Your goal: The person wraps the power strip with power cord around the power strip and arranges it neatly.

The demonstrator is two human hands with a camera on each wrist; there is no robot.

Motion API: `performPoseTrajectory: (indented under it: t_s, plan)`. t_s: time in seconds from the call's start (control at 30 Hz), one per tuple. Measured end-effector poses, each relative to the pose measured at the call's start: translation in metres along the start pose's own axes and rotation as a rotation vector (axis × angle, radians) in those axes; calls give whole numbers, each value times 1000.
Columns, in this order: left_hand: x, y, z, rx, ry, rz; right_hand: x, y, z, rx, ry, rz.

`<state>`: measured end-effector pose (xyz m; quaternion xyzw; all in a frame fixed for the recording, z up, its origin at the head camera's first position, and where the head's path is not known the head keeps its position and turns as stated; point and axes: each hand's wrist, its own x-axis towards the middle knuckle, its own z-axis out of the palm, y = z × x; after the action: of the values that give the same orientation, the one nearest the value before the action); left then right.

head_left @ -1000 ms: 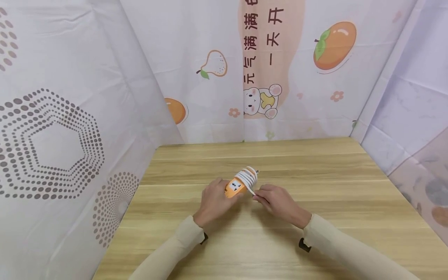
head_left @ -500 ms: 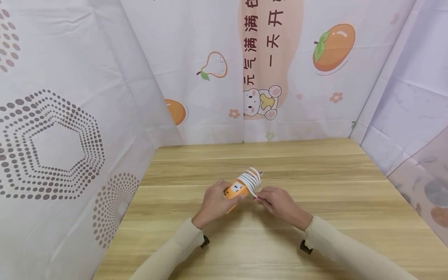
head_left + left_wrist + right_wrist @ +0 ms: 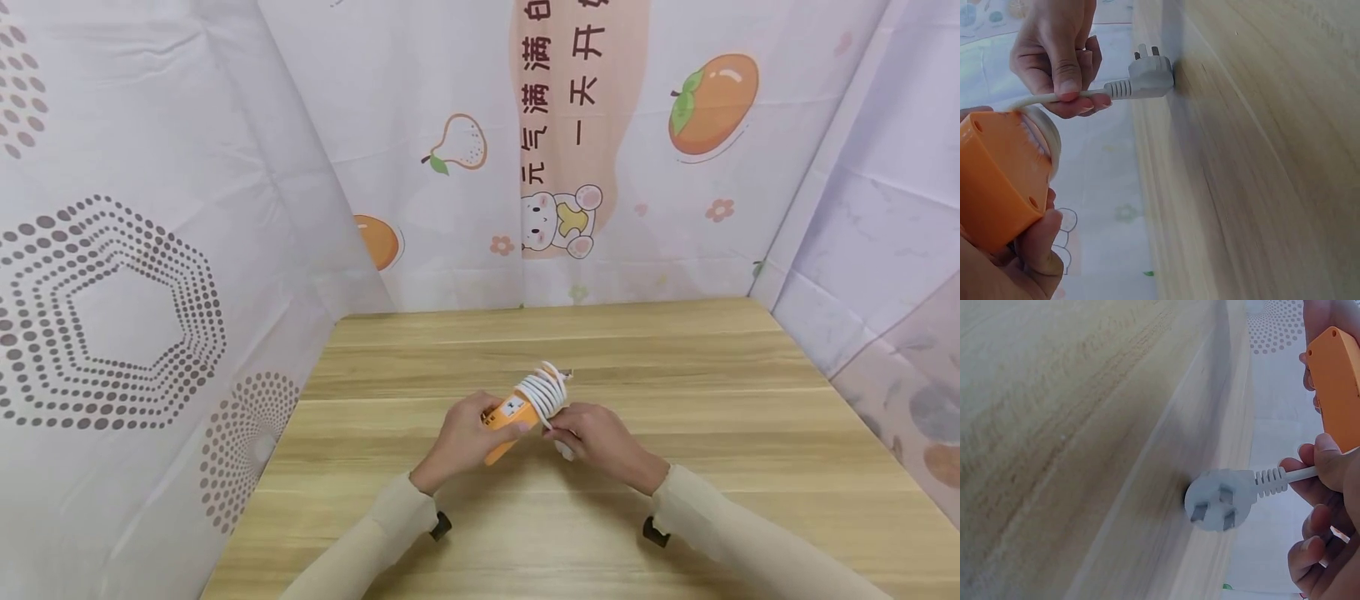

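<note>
My left hand [image 3: 467, 437] grips the near end of an orange power strip [image 3: 502, 451], which is tilted above the table. Sockets show on its white face panel [image 3: 512, 407]. Around its far end runs a white cord [image 3: 542, 392] in several loops. Between thumb and fingers, my right hand [image 3: 595, 436] pinches the cord close to its plug. The white three-pin plug [image 3: 1151, 76] hangs beyond those fingers, its metal pins [image 3: 1229, 519] bare. In the left wrist view the plug is at the wooden surface; whether it touches is unclear.
A wood-grain table [image 3: 420, 350] lies under both hands. Printed white curtains [image 3: 465, 233] enclose it at the back and both sides. A small metallic tip [image 3: 568, 373] sticks out past the strip's far end.
The power strip has turned in my left hand and shifted slightly right, so more of its orange side shows. The plug has come into view below my right hand, which still pinches the cord.
</note>
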<state>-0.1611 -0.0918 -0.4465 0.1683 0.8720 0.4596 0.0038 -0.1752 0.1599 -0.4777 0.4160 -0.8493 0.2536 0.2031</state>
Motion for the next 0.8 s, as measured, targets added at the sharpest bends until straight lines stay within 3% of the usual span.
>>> performPoseTrajectory:
  t_s: [0.23,0.5,0.67,0.8]
  plan:
    - [0,0,-1,-61,-63,47,0,1,1,115,-82,64]
    - [-2,-1,-5,-146,-201,89,-4,8,3,258,-111,79]
    - [-2,-3,-8,-193,-244,149,-6,8,0,427,-187,191]
    - [-1,-5,-9,-220,-289,215,-10,7,-8,391,-234,253]
